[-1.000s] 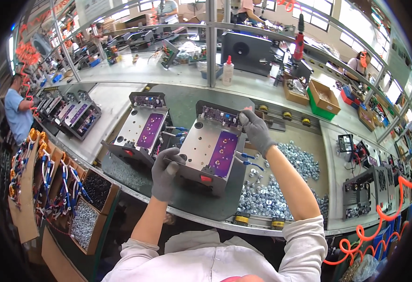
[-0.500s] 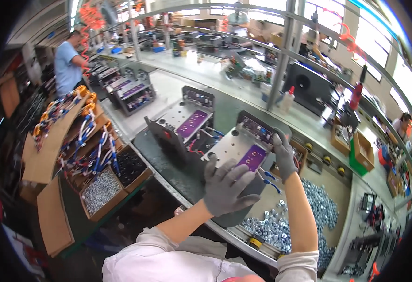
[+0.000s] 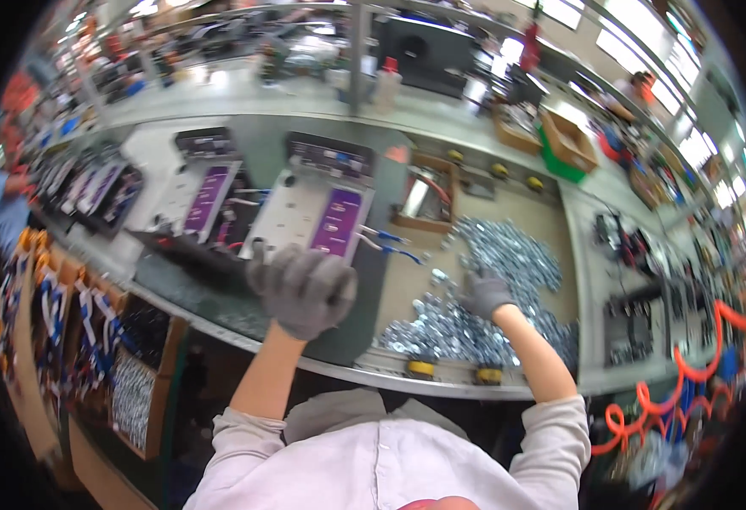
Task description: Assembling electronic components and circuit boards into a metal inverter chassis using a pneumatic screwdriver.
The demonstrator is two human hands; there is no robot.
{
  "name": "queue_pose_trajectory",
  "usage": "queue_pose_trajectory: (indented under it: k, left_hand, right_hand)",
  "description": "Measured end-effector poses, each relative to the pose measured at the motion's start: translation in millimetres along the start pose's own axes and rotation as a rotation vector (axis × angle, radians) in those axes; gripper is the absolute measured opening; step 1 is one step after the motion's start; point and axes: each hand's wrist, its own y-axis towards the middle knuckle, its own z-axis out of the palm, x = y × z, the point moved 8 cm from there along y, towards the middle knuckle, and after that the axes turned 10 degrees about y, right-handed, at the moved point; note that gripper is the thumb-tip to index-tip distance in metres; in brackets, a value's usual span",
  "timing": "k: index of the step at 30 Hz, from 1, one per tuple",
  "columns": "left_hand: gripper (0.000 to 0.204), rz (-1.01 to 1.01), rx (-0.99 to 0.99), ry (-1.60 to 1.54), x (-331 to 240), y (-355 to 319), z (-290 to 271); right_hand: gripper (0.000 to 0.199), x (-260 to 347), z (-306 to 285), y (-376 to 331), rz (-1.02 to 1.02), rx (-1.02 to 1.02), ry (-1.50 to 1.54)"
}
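Observation:
A metal chassis point(image 3: 292, 204) with a purple circuit board point(image 3: 335, 223) and a dark upright end panel point(image 3: 330, 153) sits in front of me on the dark green mat. My left hand point(image 3: 305, 293), in a grey glove, is at its near end with the fingers bent over the edge; the fingertips are partly hidden. Blue-tipped wires point(image 3: 394, 242) stick out from the chassis's right side. My right hand point(image 3: 485, 296), gloved too, reaches into a heap of small shiny metal fasteners point(image 3: 509, 251), its fingers stretched toward them and slightly blurred.
A second chassis point(image 3: 187, 200) stands to the left, with more units point(image 3: 92, 191) beyond it. A cardboard box point(image 3: 428, 191) sits at the fastener tray's back corner. Boxes of wires and fasteners point(image 3: 130, 404) are at lower left. An orange coiled hose point(image 3: 645, 416) hangs at right.
My right hand has left the chassis's far right corner and moved down into the fastener heap. My left hand stays at the near end, its fingers now more bent. The view has turned right.

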Motion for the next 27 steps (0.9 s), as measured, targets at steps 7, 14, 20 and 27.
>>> queue_pose_trajectory:
  k: [7, 14, 20, 27]
  left_hand:
    - [0.015, -0.066, -0.073, -0.036, -6.2, -1.9, 9.0]
    - [0.015, -0.061, -0.073, -0.018, -7.0, -3.7, 1.7]
    - [0.014, -0.053, -0.078, -0.038, -8.9, -1.5, -3.8]
    - [0.020, -0.026, -0.086, -0.034, -4.4, -3.5, -6.5]
  right_hand:
    - [0.026, -9.8, 8.6, 1.5, 0.135, -0.176, 0.065]
    - [0.035, -17.0, -6.8, 13.4, 0.236, 0.002, 0.122]
    - [0.025, -114.9, 2.4, -30.0, 0.273, -0.307, 1.504]
    - [0.023, -204.8, -28.1, -115.5, 0.438, -0.474, 1.914]
